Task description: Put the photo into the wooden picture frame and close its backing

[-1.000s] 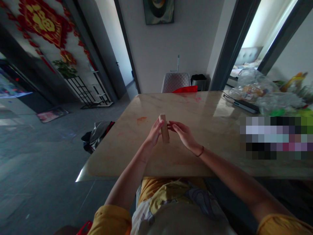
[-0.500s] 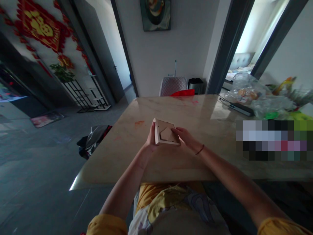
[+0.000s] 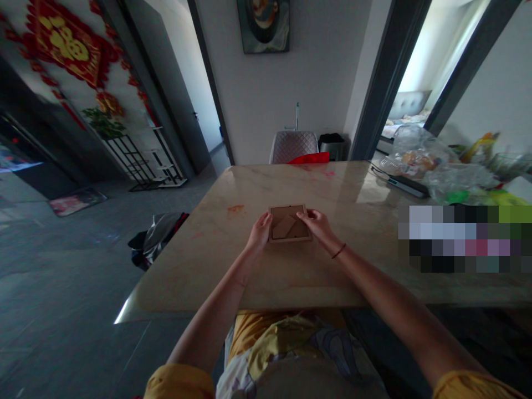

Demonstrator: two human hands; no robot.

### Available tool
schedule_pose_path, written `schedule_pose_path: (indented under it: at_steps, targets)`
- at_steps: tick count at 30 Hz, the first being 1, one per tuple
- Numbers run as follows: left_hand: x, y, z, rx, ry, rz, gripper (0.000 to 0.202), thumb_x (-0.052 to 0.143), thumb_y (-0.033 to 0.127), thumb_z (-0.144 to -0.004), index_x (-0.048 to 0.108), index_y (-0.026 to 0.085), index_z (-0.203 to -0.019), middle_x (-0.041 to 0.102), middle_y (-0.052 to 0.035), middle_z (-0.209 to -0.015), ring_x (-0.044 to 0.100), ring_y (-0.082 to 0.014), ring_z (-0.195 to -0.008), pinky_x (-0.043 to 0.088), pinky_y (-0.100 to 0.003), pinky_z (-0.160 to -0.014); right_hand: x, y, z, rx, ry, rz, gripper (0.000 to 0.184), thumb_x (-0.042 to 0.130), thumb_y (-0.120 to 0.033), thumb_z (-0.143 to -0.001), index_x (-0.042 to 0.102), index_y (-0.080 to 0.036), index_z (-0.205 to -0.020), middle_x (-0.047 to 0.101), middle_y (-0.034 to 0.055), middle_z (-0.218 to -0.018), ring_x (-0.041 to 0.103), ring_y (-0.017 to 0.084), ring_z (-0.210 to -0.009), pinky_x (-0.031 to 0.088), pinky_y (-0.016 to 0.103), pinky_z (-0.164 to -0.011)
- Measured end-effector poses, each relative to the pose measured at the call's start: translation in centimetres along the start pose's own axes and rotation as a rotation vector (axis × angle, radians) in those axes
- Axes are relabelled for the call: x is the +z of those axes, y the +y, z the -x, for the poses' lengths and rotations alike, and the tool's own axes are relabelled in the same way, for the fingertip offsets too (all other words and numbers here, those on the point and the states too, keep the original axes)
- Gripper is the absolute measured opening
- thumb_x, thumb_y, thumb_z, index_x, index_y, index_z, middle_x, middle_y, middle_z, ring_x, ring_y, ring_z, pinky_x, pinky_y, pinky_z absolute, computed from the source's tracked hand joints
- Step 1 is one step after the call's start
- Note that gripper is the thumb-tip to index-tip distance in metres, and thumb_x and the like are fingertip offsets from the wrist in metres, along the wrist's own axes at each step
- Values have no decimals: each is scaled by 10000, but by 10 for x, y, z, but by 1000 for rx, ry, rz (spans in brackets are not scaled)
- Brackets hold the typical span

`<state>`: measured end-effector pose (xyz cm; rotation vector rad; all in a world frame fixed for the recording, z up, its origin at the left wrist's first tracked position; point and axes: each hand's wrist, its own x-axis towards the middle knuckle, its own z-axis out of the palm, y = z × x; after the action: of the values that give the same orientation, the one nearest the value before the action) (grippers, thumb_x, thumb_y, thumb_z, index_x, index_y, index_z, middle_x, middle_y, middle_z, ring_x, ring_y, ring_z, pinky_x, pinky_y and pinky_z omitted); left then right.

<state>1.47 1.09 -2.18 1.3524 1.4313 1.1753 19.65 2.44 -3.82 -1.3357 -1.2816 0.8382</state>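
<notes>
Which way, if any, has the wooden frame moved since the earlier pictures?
Yes: the wooden frame has tipped down from standing on edge to lying flat, and it sits farther right of the orange stain than before.

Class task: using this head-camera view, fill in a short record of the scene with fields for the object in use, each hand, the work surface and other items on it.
Object: shallow wooden tray holding flat wooden puzzle pieces
Left hand: grips the tray's left edge
Right hand: fingers rest on the tray's right side; dark cord bracelet on the wrist
Surface: marble tabletop with an orange stain
Other items: clear plastic bags, red cloth or paper at the far edge
</notes>
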Motion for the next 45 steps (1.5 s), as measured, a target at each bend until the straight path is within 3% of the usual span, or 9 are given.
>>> schedule_pose_path:
  at_steps: [4, 11, 20, 33, 36, 39, 45]
  targets:
    - [0, -4, -4, -20, 6, -181, 493, 487, 303, -887, 461, 122, -1345, 700, -123, -1047, 656, -209, -950, 489, -291, -791, -2, 3, -1, -86, 89, 138, 490, 673, -421, -716, 628, -96, -1080, 706, 154, -936, 669, 215, -772, 516, 322, -704]
    - [-4, 1, 2, 50, 47, -556, 448, 426, 338, -908, 524, 170, -1311, 699, -113, -1067, 647, -230, -968, 463, -313, -811, -1, 7, -1, -147, 67, 283, 404, 601, -426, -783, 666, -120, -1038, 717, 144, -930, 674, 231, -839, 509, 329, -754]
    - [-5, 2, 1, 140, 94, -773, 370, 440, 316, -894, 653, 178, -1164, 648, -87, -1198, 559, -215, -1131, 370, -312, -1000, -3, 5, 2, -146, -16, 537, 377, 504, -438, -858, 686, -151, -1022, 721, 124, -964, 667, 227, -891, 478, 305, -767]
    - [-5, -7, -2, 144, 100, -829, 338, 428, 333, -883, 698, 197, -1034, 633, -96, -1209, 527, -249, -1138, 372, -337, -979, 1, 11, 0, -200, -8, 630, 295, 509, -404, -856, 705, -190, -907, 721, 102, -946, 658, 223, -863, 467, 302, -731]
    - [-4, -4, 0, 118, 81, -830, 365, 412, 314, -887, 652, 185, -1130, 601, -119, -1250, 508, -264, -1167, 357, -365, -998, 1, 10, -1, -211, -9, 661, 286, 507, -388, -858, 704, -183, -899, 720, 105, -944, 657, 222, -858, 465, 301, -729]
    - [-5, -1, 0, 117, 71, -784, 455, 423, 282, -880, 508, 166, -1312, 579, -146, -1276, 503, -267, -1187, 345, -388, -1016, -2, 8, -1, -212, -33, 670, 276, 520, -373, -853, 702, -171, -901, 720, 114, -925, 658, 226, -850, 459, 298, -708]
    - [-7, -4, -3, 190, 17, -651, 378, 464, 230, -862, 602, 174, -1209, 593, -122, -1273, 527, -232, -1191, 341, -344, -1038, -8, 3, -1, -229, -71, 681, 228, 548, -356, -829, 698, -190, -782, 718, 89, -804, 650, 201, -749, 421, 266, -628]
